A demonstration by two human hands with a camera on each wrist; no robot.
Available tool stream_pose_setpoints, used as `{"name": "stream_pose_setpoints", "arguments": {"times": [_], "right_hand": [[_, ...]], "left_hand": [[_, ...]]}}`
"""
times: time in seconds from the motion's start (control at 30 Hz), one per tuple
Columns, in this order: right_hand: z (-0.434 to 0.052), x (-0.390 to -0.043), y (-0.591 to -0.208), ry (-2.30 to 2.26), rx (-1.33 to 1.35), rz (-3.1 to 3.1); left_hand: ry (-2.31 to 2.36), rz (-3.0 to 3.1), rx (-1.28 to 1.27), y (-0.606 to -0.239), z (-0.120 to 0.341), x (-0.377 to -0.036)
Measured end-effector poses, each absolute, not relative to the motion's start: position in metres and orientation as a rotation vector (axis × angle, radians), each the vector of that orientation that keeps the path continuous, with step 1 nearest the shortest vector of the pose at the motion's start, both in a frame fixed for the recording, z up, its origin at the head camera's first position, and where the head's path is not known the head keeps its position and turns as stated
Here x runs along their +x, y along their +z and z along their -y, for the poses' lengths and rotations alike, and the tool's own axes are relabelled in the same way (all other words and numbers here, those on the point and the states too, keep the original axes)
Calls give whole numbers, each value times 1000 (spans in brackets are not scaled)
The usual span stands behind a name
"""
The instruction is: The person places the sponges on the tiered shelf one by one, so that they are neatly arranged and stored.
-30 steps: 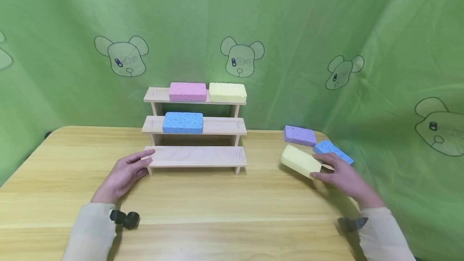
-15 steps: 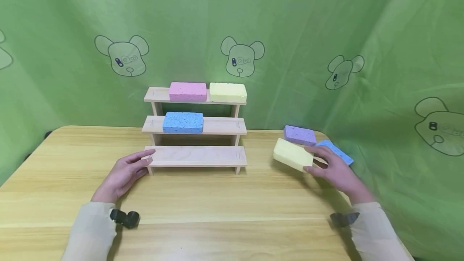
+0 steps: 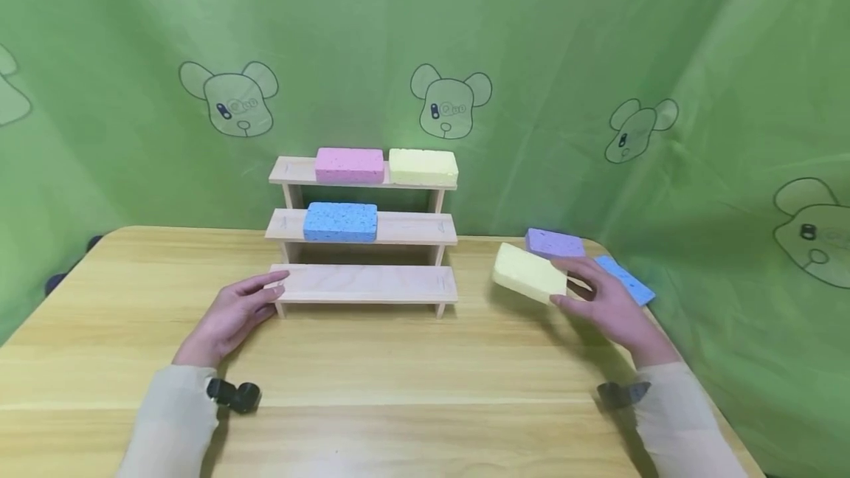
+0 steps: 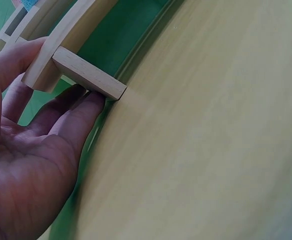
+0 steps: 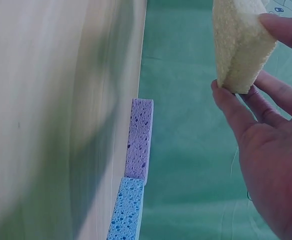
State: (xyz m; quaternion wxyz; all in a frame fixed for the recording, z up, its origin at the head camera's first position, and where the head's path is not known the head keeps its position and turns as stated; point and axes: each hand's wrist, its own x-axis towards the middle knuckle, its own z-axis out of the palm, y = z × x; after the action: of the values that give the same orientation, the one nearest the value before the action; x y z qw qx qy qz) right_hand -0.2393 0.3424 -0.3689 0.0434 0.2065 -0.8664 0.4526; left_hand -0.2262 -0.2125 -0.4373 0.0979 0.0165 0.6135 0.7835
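A three-tier wooden display stand (image 3: 361, 282) stands on the table. At its lower left end, my left hand (image 3: 232, 316) grips the lowest shelf, with fingers (image 4: 88, 112) against the leg beneath. My right hand (image 3: 607, 308) pinches one end of a pale yellow sponge (image 3: 529, 271). This sponge is raised over the table, tilted, to the right of the stand. On the top shelf sit a pink sponge (image 3: 349, 165) and another yellow sponge (image 3: 423, 167). The middle shelf carries a blue sponge (image 3: 341, 221) left of its centre. Nothing lies on the lowest shelf.
Behind the held sponge, a purple sponge (image 3: 555, 243) lies near the table's back right corner. Beside it is another blue sponge (image 3: 626, 280), partly hidden by my right hand. A green curtain (image 3: 531, 57) with mouse-head drawings hangs behind and to the right.
My right hand has carried the yellow sponge left and slightly up, away from the blue sponge on the table. The left hand stays at the stand. The head view has shifted slightly.
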Motion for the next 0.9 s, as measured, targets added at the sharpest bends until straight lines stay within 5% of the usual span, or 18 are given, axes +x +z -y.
{"name": "stream_pose_setpoints", "arguments": {"times": [0.9], "right_hand": [[-286,-230,-321,1438,667,2533]], "left_hand": [[2321,-1790,27,-436,213,-226]]}}
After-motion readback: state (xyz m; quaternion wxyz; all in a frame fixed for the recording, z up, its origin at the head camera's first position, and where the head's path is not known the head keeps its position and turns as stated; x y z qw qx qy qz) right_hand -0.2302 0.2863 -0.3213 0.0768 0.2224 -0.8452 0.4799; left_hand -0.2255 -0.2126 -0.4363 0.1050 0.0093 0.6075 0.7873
